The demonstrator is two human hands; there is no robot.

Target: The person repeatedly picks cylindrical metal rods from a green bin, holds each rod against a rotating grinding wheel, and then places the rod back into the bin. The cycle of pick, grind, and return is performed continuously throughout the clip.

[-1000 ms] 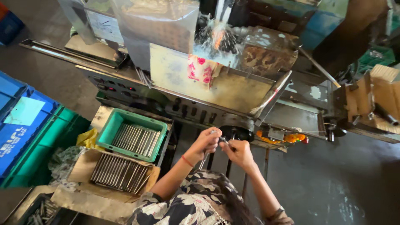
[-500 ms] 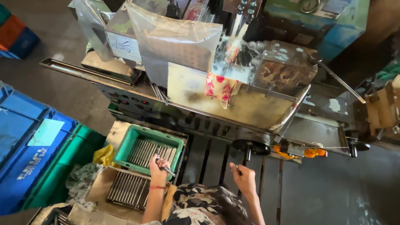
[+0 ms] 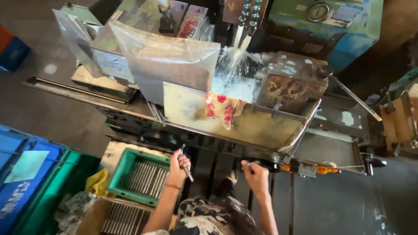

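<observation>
My left hand is closed around a thin metal rod and is raised just right of the green crate, which holds several more metal rods. My right hand is below the front edge of the grinding machine's tray, with its fingers curled near a black knob. I cannot tell whether the right hand grips anything. Coolant sprays from nozzles onto the machine bed behind a floral cloth.
A clear plastic splash sheet hangs over the machine's left side. A cardboard box of rods lies below the green crate. Blue and green bins stand at far left. A yellow rag lies beside the crate. Wooden blocks are at right.
My hands met in front of the machine, then parted. The left hand went to the green crate and has now lifted with a rod. The right hand moved toward the machine's front edge.
</observation>
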